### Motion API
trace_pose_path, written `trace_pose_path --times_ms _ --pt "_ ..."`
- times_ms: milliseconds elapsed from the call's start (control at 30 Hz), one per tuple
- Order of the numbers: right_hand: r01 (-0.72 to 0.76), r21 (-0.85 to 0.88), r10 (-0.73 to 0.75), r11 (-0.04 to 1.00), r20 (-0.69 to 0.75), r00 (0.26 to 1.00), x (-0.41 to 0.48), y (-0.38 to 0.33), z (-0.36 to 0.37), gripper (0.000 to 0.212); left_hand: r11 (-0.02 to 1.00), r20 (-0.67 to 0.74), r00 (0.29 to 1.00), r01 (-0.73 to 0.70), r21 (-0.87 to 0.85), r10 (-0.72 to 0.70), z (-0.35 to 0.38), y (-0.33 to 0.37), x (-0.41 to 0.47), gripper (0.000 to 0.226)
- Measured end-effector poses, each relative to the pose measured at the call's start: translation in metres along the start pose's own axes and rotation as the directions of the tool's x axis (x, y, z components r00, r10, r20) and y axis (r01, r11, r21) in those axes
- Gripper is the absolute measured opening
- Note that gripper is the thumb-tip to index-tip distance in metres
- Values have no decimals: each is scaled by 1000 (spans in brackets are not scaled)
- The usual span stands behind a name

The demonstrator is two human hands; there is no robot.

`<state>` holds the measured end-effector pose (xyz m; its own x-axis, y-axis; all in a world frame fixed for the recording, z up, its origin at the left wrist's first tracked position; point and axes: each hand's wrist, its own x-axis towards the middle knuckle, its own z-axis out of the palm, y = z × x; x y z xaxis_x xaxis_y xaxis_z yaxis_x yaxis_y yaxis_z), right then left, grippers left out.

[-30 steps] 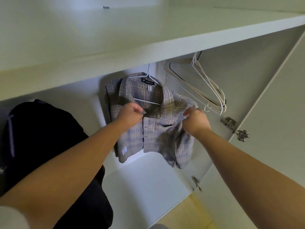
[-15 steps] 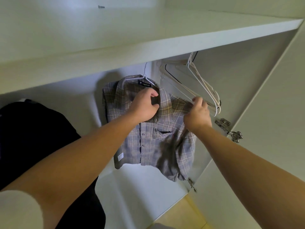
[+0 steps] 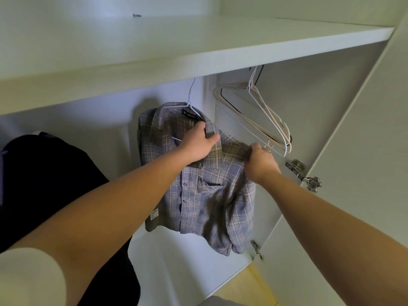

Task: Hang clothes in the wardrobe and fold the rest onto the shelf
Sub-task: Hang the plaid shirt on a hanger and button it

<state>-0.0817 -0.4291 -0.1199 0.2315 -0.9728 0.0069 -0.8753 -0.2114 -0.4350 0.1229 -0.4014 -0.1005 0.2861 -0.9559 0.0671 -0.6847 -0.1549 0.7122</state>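
A grey-blue plaid shirt (image 3: 212, 202) hangs on a white wire hanger (image 3: 190, 100) under the white wardrobe shelf (image 3: 198, 47). My left hand (image 3: 199, 143) grips the shirt's collar near the neck, thumb curled over the fabric. At the shirt's right shoulder seam, my right hand (image 3: 260, 161) pinches the cloth. The hanger's hook goes up behind the shelf edge, and the rail is hidden.
Several bare hangers (image 3: 265, 120) hang to the right of the shirt. A dark garment (image 3: 48, 184) hangs at the left. The open wardrobe door (image 3: 364, 173) with metal hinges (image 3: 304, 175) stands at the right. The white wardrobe floor (image 3: 187, 268) lies below.
Both hands have moved up the shirt, from the button placket and chest to the collar and right shoulder. The view has shifted slightly.
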Motion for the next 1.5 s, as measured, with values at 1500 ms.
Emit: trace_pose_path --times_ms 1500 --pt "98 80 -98 992 -4 995 -28 49 -5 22 905 -124 929 -300 301 349 -5 27 9 20"
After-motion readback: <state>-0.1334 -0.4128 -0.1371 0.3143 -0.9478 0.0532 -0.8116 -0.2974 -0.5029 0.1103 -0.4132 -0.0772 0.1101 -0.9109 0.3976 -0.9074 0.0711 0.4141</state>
